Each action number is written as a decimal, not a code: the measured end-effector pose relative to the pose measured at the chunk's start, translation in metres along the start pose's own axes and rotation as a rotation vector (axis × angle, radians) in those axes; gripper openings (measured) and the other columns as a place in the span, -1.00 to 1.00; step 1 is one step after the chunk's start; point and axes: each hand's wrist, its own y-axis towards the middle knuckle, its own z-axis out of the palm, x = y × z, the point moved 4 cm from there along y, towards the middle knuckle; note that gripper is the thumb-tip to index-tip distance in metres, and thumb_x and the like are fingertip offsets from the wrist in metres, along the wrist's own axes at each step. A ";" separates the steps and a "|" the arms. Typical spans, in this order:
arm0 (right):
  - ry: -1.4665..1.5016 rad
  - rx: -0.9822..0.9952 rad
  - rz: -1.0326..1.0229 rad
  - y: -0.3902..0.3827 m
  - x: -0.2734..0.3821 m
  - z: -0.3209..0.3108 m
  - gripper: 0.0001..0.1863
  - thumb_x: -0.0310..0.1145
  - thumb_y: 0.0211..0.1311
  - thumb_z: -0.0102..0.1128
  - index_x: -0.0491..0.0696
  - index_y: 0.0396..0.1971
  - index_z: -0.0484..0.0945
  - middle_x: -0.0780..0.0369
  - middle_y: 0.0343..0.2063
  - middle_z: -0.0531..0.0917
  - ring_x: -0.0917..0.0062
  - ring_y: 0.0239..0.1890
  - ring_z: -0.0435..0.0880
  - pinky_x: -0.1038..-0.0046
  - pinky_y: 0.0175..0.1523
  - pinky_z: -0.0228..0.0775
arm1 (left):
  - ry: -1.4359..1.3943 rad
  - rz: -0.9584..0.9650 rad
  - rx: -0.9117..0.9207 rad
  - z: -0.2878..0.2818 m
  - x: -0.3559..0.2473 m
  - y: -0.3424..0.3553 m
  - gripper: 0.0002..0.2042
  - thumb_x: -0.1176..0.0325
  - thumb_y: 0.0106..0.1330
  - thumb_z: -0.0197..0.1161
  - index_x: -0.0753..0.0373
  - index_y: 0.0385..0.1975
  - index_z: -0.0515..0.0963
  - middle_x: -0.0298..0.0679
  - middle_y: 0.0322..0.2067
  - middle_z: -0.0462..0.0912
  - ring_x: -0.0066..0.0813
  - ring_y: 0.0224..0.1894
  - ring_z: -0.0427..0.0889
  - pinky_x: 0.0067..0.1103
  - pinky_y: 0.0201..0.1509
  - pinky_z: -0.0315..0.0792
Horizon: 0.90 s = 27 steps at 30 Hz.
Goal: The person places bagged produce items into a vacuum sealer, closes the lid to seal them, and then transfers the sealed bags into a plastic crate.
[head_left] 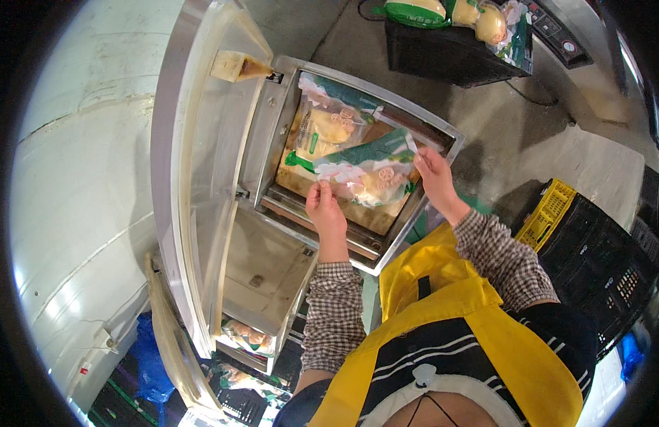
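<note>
Fingers of left hand (327, 212) and right hand (438, 179) pinch a clear bag (364, 182) over the metal chamber (274, 121) holding another bag (331, 126).

a clear plastic bag (365, 178), printed with a dark green band and pink-and-white flowers, is holding a pale yellow lump with pinkish holed discs. it is slanting up to the right between the left fingers (323, 193) and right fingers (428, 162), spanning the open metal chamber (383, 245) and partly overlapping a similar bag (334, 127).
</note>
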 end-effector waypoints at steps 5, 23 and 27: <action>0.425 0.042 0.116 -0.008 0.013 0.007 -0.93 -0.40 0.36 0.06 -0.04 -0.24 0.46 0.44 -0.37 0.50 0.79 -0.32 0.41 0.68 -0.09 0.23 | 0.004 -0.010 0.003 0.033 -0.012 0.005 -0.87 0.39 0.41 0.06 0.32 -0.30 0.45 -0.30 -0.32 0.54 -0.55 -0.29 0.51 -0.53 -0.14 0.45; 0.420 -0.245 0.612 0.004 -0.006 -0.035 -0.85 -0.33 0.29 0.11 -0.10 -0.35 0.44 0.25 -0.43 0.58 0.51 -0.37 0.63 0.40 -0.22 0.60 | 1.103 0.213 0.161 0.149 0.022 0.122 -0.75 0.26 0.27 0.17 0.35 -0.48 0.55 -0.14 -0.57 0.59 -0.33 -0.52 0.56 -0.44 -0.40 0.41; 0.332 -0.197 0.700 0.000 0.022 -0.041 -0.80 -0.32 0.29 0.10 -0.16 -0.27 0.47 0.20 -0.38 0.58 0.46 -0.37 0.63 0.38 -0.20 0.60 | 1.116 0.206 0.138 0.155 0.021 0.117 -0.72 0.24 0.25 0.14 0.37 -0.53 0.54 -0.04 -0.59 0.62 -0.18 -0.54 0.64 -0.36 -0.44 0.47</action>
